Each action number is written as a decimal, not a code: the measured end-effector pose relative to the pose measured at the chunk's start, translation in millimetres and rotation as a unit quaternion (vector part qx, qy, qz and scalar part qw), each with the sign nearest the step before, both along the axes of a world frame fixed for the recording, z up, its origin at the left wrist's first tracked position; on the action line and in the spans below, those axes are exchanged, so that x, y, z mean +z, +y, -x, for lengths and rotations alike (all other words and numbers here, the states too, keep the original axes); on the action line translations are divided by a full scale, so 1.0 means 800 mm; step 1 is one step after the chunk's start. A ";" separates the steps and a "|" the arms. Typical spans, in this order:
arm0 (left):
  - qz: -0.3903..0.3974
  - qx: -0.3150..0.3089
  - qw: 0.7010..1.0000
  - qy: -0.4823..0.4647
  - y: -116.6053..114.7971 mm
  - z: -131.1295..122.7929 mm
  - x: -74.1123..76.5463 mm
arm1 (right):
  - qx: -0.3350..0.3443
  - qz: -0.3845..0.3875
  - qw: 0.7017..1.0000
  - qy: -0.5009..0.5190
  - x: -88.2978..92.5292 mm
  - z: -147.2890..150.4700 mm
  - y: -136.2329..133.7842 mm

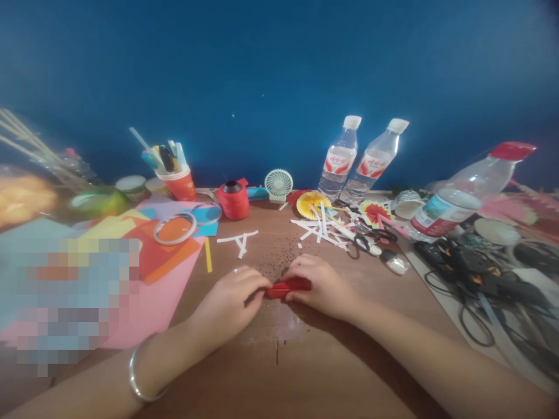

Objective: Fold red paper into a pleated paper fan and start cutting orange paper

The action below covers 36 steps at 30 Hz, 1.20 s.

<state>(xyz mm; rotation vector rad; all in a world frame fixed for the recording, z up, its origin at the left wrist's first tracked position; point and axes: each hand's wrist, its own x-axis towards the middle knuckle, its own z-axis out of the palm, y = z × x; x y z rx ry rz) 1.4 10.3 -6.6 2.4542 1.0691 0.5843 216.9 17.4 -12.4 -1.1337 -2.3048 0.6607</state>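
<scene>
Low over the middle of the brown table, both hands hold a small red folded bundle; whether it is cloth or paper I cannot tell. The fingertips of my left hand pinch its left end. My right hand grips the right part between thumb and fingers, hiding that end. Dark small grains lie scattered on the table just beyond the hands. White paper strips and a yellow strip are beyond my left hand.
Coloured paper sheets spread at left, near a red cup of pens. A red roll, small fan and water bottles stand at the back. Scissors, a red-capped bottle and black cables are at right.
</scene>
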 end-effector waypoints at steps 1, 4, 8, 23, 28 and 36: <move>0.000 0.003 1.000 0.001 0.000 0.000 0.001 | -0.002 0.010 1.000 0.009 0.000 0.001 0.000; 0.004 0.007 1.000 0.001 -0.001 -0.002 0.003 | -0.005 0.034 0.999 0.026 -0.002 0.003 0.001; 0.026 0.012 1.000 0.014 0.000 -0.007 0.006 | -0.003 0.038 0.999 0.030 -0.004 0.005 0.001; 0.099 0.046 0.992 0.056 0.003 -0.009 0.007 | -0.015 0.035 0.999 -0.007 0.007 0.002 -0.006; 0.075 0.031 0.995 0.057 0.002 -0.009 0.009 | -0.004 0.036 0.999 0.006 0.009 0.002 -0.004; 0.075 0.022 0.996 0.044 0.004 -0.008 0.006 | -0.007 0.033 0.999 0.037 0.003 0.002 -0.002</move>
